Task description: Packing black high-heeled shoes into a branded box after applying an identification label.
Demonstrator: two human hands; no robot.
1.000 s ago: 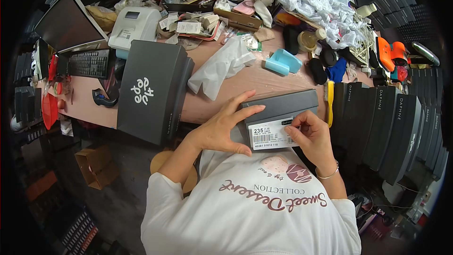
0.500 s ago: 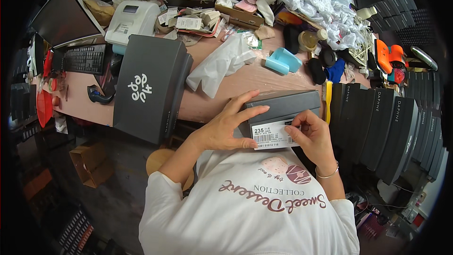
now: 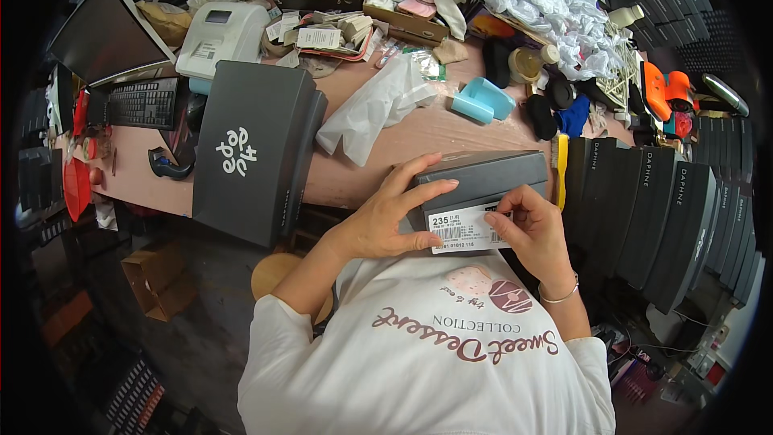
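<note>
My left grip [image 3: 378, 224] lay spread on the box [image 3: 487, 173] at the bench's [image 3: 439, 135] near edge; my right grip [image 3: 535, 234] pinched the label [image 3: 460, 229] at its near side. I judged the box light, stiff; the label flimsy, best held by corners.

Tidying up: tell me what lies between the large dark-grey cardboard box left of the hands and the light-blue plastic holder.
In the head view, a crumpled white sheet lies between box and holder.

We look across a pinkish surface [image 3: 451, 135] whose bare middle catches a soft sheen of light. Below its near edge, we see a round tan stool [image 3: 267, 275] and a dark floor [image 3: 221, 318], dimmer than the surface.
</note>
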